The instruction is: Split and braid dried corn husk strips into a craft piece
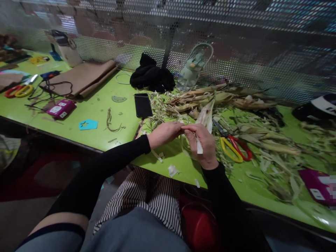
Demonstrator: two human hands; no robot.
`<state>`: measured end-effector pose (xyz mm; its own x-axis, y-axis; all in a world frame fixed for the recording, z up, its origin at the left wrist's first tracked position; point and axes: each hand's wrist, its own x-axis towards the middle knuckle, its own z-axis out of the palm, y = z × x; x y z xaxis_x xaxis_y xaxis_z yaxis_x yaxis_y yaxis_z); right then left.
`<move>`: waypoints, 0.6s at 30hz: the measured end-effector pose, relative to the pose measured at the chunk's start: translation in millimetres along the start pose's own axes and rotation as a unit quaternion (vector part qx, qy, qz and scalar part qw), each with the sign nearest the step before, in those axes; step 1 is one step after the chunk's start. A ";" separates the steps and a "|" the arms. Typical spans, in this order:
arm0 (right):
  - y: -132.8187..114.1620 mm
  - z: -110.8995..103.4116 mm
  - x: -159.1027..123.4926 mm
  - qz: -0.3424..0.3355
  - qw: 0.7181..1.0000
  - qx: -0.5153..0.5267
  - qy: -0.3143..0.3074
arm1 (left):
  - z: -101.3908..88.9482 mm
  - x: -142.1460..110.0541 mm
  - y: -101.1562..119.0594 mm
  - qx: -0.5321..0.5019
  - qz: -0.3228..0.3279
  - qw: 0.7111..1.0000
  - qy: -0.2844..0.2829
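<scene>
The green worktop [127, 120] is smooth and glossy. Dry husks [243, 101] look papery and rough; bunched black cloth [152, 77] is matt.

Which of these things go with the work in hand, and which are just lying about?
Likely part of it: husk in the right hand, husk pile, scissors by that hand.

Seemingly just lying about: phone, black cloth, green bottle, brown paper.
</scene>
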<state>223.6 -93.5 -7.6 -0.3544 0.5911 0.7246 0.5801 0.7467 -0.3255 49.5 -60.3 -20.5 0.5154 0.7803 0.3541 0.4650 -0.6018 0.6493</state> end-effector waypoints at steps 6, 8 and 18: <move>2.1 4.7 0.1 -0.059 0.996 -0.071 -0.012 | -1.7 6.2 10.2 -0.406 -0.208 0.890 -0.003; 3.7 6.7 -0.4 -0.086 0.989 -0.119 -0.016 | -3.1 8.2 12.7 -0.519 -0.275 0.809 0.019; 9.6 2.7 -6.8 0.027 0.983 -0.177 0.033 | -5.7 9.6 15.9 -0.644 -0.327 0.690 -0.033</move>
<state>229.7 -89.6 -17.2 -0.2742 0.5968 0.7540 0.8195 0.5553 -0.1415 57.8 -61.3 -3.0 0.5492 0.7789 -0.3027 -0.3911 0.5597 0.7306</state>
